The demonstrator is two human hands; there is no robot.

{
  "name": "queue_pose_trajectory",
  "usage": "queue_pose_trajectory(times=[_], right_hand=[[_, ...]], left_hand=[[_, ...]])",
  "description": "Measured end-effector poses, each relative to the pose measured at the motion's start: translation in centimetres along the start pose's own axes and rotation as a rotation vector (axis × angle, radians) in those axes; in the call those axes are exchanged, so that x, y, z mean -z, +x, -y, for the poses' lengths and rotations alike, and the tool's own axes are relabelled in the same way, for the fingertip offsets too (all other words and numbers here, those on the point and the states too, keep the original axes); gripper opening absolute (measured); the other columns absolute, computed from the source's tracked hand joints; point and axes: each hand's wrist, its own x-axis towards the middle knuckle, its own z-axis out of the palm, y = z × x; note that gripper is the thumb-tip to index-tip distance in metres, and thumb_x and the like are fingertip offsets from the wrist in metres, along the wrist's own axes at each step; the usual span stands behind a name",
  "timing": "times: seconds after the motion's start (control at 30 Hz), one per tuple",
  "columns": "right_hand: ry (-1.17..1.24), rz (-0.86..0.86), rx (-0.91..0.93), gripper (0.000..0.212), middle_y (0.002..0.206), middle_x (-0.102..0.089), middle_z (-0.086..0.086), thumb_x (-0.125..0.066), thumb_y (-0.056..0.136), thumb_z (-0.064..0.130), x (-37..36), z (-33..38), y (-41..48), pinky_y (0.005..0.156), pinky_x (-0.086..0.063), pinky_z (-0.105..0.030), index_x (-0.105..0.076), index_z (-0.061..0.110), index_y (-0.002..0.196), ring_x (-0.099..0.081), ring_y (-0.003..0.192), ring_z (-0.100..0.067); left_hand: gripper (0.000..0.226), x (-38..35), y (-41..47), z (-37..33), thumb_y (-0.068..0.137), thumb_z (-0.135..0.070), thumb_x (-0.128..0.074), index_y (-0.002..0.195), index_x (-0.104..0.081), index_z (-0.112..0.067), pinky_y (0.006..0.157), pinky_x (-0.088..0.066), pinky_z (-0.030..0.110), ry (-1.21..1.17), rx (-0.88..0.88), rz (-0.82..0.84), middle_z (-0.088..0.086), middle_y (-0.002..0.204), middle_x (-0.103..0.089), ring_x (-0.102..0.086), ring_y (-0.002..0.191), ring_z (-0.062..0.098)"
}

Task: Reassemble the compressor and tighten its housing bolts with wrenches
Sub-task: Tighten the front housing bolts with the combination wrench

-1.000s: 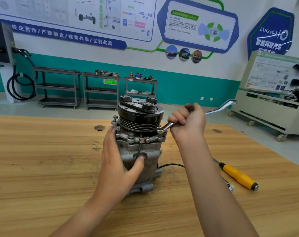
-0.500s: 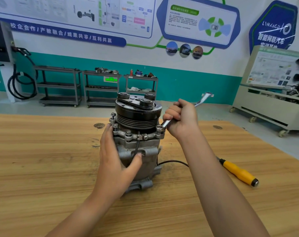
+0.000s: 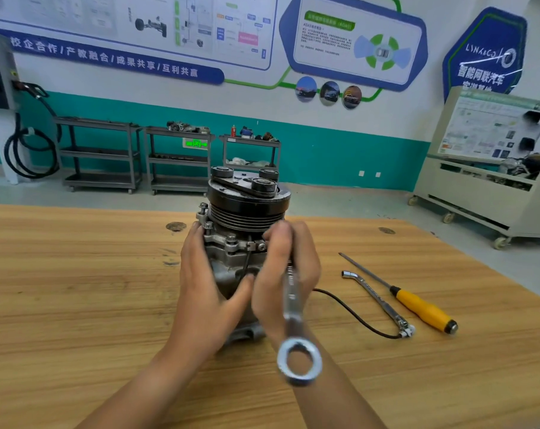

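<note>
The compressor [image 3: 247,212] stands upright on the wooden table [image 3: 77,305], its black pulley and clutch plate on top and bolts around the housing flange. My left hand [image 3: 207,283] grips the housing from the left, thumb across its front. My right hand [image 3: 281,274] holds a silver ring wrench [image 3: 293,320] in front of the compressor's right side. The wrench's far end is hidden behind my fingers near the flange; its free ring end [image 3: 299,360] points toward me.
To the right on the table lie a second bent metal wrench [image 3: 370,292] and a yellow-handled screwdriver [image 3: 423,311]. A black cable [image 3: 349,314] runs from the compressor toward them. Shelving carts and a training stand line the far wall beyond the table.
My right hand has swung the wrench handle from pointing away to the right round to pointing toward me. My left hand stays on the housing. The view has shifted, showing the second wrench.
</note>
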Motion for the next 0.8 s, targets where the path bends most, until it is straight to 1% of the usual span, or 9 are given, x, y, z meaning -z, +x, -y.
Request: queue_pose_trajectory(times=[0.07, 0.13, 0.3, 0.37, 0.4, 0.47, 0.57, 0.67, 0.8], right_hand=[[-0.123, 0.048, 0.107, 0.031, 0.056, -0.046, -0.006, -0.042, 0.091, 0.010, -0.7, -0.3, -0.3, 0.047, -0.039, -0.035, -0.051, 0.004, 0.062, -0.041, 0.054, -0.017], [-0.221, 0.095, 0.131, 0.037, 0.056, -0.047, -0.009, -0.045, 0.093, 0.015, -1.2, -0.5, -0.6, 0.050, -0.039, -0.040, -0.056, 0.000, 0.062, -0.042, 0.055, -0.021], [-0.432, 0.171, 0.191, 0.027, 0.066, -0.055, -0.006, -0.052, 0.090, 0.018, -2.2, -0.5, -1.1, 0.078, -0.043, -0.039, -0.069, 0.005, 0.075, -0.053, 0.067, -0.022], [-0.387, 0.186, 0.259, 0.027, 0.065, -0.058, -0.007, -0.052, 0.091, 0.016, -2.1, -0.5, -1.0, 0.072, -0.045, -0.037, -0.070, 0.002, 0.078, -0.054, 0.064, -0.023], [-0.343, 0.175, 0.288, 0.030, 0.064, -0.058, -0.008, -0.050, 0.093, 0.017, -2.0, -0.4, -0.7, 0.065, -0.045, -0.038, -0.070, -0.001, 0.078, -0.053, 0.060, -0.024], [-0.186, 0.113, 0.281, 0.040, 0.062, -0.058, -0.010, -0.040, 0.098, 0.020, -1.8, 0.2, 0.0, 0.054, -0.046, -0.037, -0.066, -0.002, 0.078, -0.052, 0.054, -0.022], [0.213, -0.094, 0.020, 0.032, 0.058, -0.048, 0.010, -0.039, 0.098, 0.031, -1.9, 2.3, 2.6, 0.050, -0.037, -0.012, -0.056, 0.015, 0.077, -0.042, 0.050, 0.001], [0.664, -0.223, -0.293, 0.037, 0.042, -0.034, 0.015, -0.040, 0.093, 0.036, -0.4, 3.3, 6.8, 0.039, -0.023, -0.013, -0.054, 0.022, 0.063, -0.027, 0.034, -0.001], [0.773, -0.293, -0.887, 0.049, 0.040, -0.019, 0.007, -0.031, 0.100, 0.043, 2.1, 0.0, 11.2, 0.036, -0.013, -0.015, -0.038, 0.016, 0.060, -0.013, 0.032, -0.007]], left_hand=[[0.109, 0.0, 0.4, -1.1, 0.063, -0.081, -0.055, 0.143, -0.028, -0.012, 0.107, -0.035, 0.047, -0.053, 0.085, -0.038, 0.009, 0.144, -0.035, -0.037, 0.132, 0.024], [0.113, -0.1, 0.9, -1.1, 0.063, -0.088, -0.038, 0.140, -0.033, -0.005, 0.108, -0.035, 0.044, -0.035, 0.119, -0.053, 0.015, 0.142, -0.038, -0.038, 0.130, 0.029], [0.072, 0.0, 0.8, -0.4, 0.086, -0.060, -0.043, 0.127, -0.043, -0.002, 0.096, -0.042, 0.052, 0.008, 0.010, 0.016, 0.022, 0.127, -0.047, -0.045, 0.120, 0.037], [0.056, -0.1, 0.4, 0.0, 0.086, -0.026, -0.064, 0.134, -0.042, -0.007, 0.103, -0.038, 0.052, 0.034, -0.002, -0.018, 0.019, 0.137, -0.046, -0.041, 0.129, 0.037], [0.061, -0.3, 0.4, 0.5, 0.082, -0.010, -0.067, 0.137, -0.040, -0.011, 0.107, -0.037, 0.043, 0.072, -0.001, -0.016, 0.012, 0.140, -0.044, -0.037, 0.133, 0.034], [0.057, -0.5, 0.1, 0.7, 0.083, -0.013, -0.066, 0.133, -0.041, -0.020, 0.105, -0.031, 0.013, 0.068, 0.059, 0.013, -0.001, 0.140, -0.040, -0.033, 0.137, 0.026], [0.085, -0.2, 0.3, 0.7, 0.077, -0.030, -0.070, 0.146, -0.022, -0.015, 0.113, -0.023, 0.027, 0.031, 0.052, -0.032, 0.002, 0.151, -0.025, -0.022, 0.140, 0.016], [0.091, -0.1, 0.0, 0.4, 0.076, -0.019, -0.071, 0.147, -0.014, -0.019, 0.116, -0.021, 0.040, 0.050, -0.018, -0.029, 0.003, 0.152, -0.021, -0.017, 0.141, 0.014], [0.090, 0.0, 0.0, 0.5, 0.077, -0.025, -0.068, 0.143, -0.008, -0.033, 0.116, -0.020, 0.041, 0.025, -0.013, -0.024, -0.006, 0.153, -0.016, -0.015, 0.142, 0.011]])
